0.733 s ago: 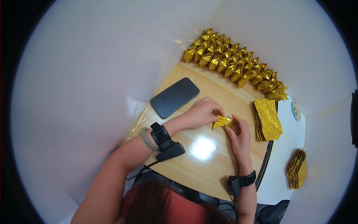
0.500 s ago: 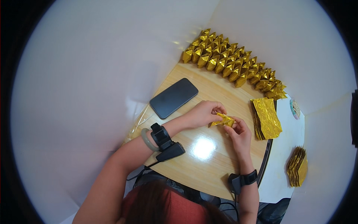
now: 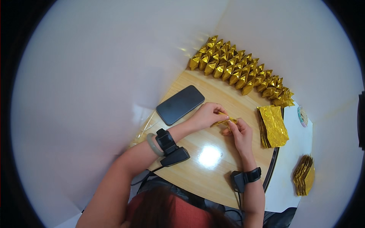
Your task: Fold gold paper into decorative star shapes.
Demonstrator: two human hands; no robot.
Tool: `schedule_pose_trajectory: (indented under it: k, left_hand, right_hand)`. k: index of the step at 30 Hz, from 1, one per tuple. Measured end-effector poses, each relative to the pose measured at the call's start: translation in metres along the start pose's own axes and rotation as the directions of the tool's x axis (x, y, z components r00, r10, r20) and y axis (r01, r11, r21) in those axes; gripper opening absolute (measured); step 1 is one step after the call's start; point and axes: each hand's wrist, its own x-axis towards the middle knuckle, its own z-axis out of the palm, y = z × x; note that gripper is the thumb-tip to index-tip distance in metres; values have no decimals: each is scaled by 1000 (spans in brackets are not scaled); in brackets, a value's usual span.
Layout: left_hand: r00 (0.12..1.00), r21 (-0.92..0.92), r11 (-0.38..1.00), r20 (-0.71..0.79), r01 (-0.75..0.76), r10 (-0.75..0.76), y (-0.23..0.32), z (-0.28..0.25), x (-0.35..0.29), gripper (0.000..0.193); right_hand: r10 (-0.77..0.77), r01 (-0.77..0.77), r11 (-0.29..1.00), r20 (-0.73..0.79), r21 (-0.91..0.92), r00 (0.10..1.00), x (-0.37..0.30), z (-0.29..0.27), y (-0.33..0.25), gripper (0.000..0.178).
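Note:
Between my two hands, above the wooden table (image 3: 182,81), is a small folded piece of gold foil paper (image 3: 227,119). My left hand (image 3: 207,115) pinches its left end, thumb and fingers closed. At the other end my right hand (image 3: 241,135) grips it with the thumb on top and the fingers curled beneath. The fingers cover much of the piece, so its exact shape is hidden. To the right of my right hand lies a stack of flat gold foil sheets (image 3: 274,127). A black phone (image 3: 180,104) rests flat beyond my left wrist.
Rows of folded gold paper ingots (image 3: 235,68) stand along the far edge by the wall. On the white surface (image 3: 285,171) at the right are a bundle of folded gold paper (image 3: 303,175) and a small round patterned object (image 3: 302,116). Cables run from both wrist devices.
My fingers have shifted on the gold paper, and the right thumb now presses nearer its middle, covering more of it. The whole scene sits slightly lower in the view.

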Motion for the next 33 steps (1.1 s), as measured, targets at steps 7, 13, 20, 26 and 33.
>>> schedule_pose_trajectory:
  k: [7, 13, 20, 26, 33]
  left_hand:
    - [996, -121, 991, 78, 62, -53, 2, -6, -2, 22]
    - [1000, 11, 1000, 9, -11, 11, -1, 3, -4, 14]
    - [999, 186, 982, -5, -32, 34, 0, 3, -5, 15]
    - [999, 106, 994, 29, 10, -13, 8, 2, -4, 18]
    - [999, -115, 993, -36, 28, -32, 2, -2, -2, 16]
  right_hand:
    - [-98, 105, 993, -152, 44, 984, -2, 8, 0, 17]
    - [-265, 226, 953, -197, -201, 944, -3, 0, 2, 14]
    - [-79, 72, 997, -250, -36, 965, -1, 1, 7, 15]
    - [-61, 46, 995, -180, -88, 982, -6, -4, 1, 18]
    - [-101, 145, 970, -218, 197, 971, -6, 2, -4, 16]
